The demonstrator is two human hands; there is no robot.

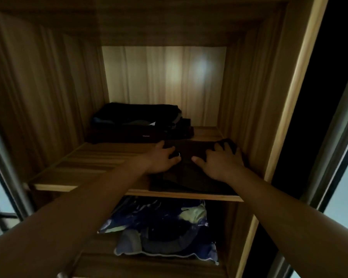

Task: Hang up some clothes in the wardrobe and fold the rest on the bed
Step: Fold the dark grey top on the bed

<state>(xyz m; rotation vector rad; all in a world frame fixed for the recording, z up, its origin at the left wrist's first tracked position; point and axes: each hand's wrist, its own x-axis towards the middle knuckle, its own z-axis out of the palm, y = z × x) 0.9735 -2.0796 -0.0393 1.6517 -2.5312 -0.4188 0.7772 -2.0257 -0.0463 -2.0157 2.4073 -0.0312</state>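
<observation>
Head view shows an unreadable label (146, 135) on the folded stack (137, 117).

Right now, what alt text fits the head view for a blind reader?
A person's left hand and right hand rest on a dark folded garment at the front of a wooden wardrobe shelf. A stack of dark folded clothes lies behind it.

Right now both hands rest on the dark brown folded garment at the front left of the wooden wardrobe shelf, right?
Not quite. The head view shows the left hand and right hand on the dark brown folded garment at the front right of the wooden wardrobe shelf, against its right wall.
</observation>
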